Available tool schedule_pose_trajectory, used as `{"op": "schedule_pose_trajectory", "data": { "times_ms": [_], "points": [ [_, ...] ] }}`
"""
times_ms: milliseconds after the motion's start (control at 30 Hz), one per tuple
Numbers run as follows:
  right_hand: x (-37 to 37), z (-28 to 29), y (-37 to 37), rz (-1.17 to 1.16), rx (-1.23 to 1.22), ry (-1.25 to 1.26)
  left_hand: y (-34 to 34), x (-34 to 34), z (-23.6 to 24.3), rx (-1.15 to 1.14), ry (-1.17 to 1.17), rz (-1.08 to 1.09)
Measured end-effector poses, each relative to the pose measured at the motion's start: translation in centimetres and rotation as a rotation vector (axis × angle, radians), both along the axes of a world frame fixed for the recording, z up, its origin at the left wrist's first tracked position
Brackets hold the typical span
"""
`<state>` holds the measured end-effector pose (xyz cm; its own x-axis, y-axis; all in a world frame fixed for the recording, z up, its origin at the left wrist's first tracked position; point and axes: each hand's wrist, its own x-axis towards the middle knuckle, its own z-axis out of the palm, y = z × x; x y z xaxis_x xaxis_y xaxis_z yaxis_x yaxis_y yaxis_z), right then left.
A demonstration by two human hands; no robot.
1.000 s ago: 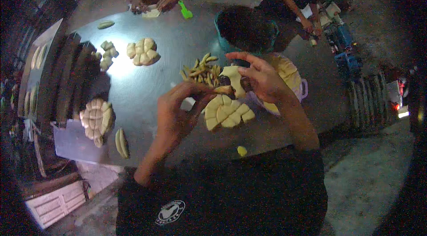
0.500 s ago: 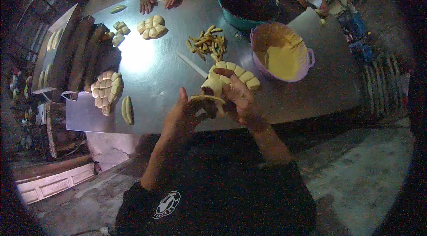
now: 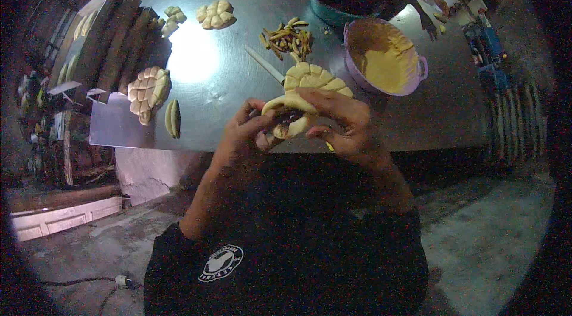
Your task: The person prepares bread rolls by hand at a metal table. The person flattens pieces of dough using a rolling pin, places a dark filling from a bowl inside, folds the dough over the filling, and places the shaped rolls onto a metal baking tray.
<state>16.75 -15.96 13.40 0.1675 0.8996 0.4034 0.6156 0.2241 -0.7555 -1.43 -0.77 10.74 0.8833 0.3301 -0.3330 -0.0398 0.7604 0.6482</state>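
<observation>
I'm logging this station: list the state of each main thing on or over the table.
Left hand, right hand: holding dough piece
Dough piece: partly folded, dark filling exposed
Dough slab beyond hands: segmented
Tan dough slab: segmented
Finger-shaped pieces: heaped
Knife: lying flat
Lilac basin: uncovered, yellow contents
Teal tub: uncovered, dark inside

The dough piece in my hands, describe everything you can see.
The dough piece is pale yellow, soft-looking and folded, open toward the camera, with dark material showing inside. It is held by the near edge of the table, this side of the segmented dough. The left hand grips its left, the right hand its right; its underside is hidden.
</observation>
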Motion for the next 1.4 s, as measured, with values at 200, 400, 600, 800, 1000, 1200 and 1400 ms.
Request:
{"op": "schedule_pose_trajectory", "data": {
  "times_ms": [200, 400, 600, 800, 1000, 1200, 1400],
  "points": [
    [-1.9, 0.7, -0.1, -0.166, 0.106, -0.185, -0.7, -0.7, 1.9, 0.288, -0.136, 0.037],
    [-3.5, 0.2, 3.5, -0.080, 0.110, 0.009, 2.1, -2.0, 1.0, 0.356, -0.075, 0.176],
    [-7.1, -2.0, 8.8, -0.102, -0.200, 0.440, 8.0, -5.1, -1.5, 1.194, 0.132, 0.026],
    [-7.7, -5.0, 14.9, -0.066, -0.563, 0.246, 13.4, -7.3, -5.8, 1.148, 0.192, -0.030],
    [-9.4, -8.5, 19.1, -0.114, -0.761, 0.366, 17.9, -8.7, -8.4, 0.995, 0.248, -0.137],
    [-10.9, -18.1, 22.5, -0.452, -0.824, 0.395, 18.3, -8.0, -18.4, 1.293, 0.517, -0.005],
    [-11.1, -23.1, 24.7, -0.833, -0.662, -0.281, 20.1, -6.6, -20.6, 1.410, 0.799, 0.150]
  ]
}}
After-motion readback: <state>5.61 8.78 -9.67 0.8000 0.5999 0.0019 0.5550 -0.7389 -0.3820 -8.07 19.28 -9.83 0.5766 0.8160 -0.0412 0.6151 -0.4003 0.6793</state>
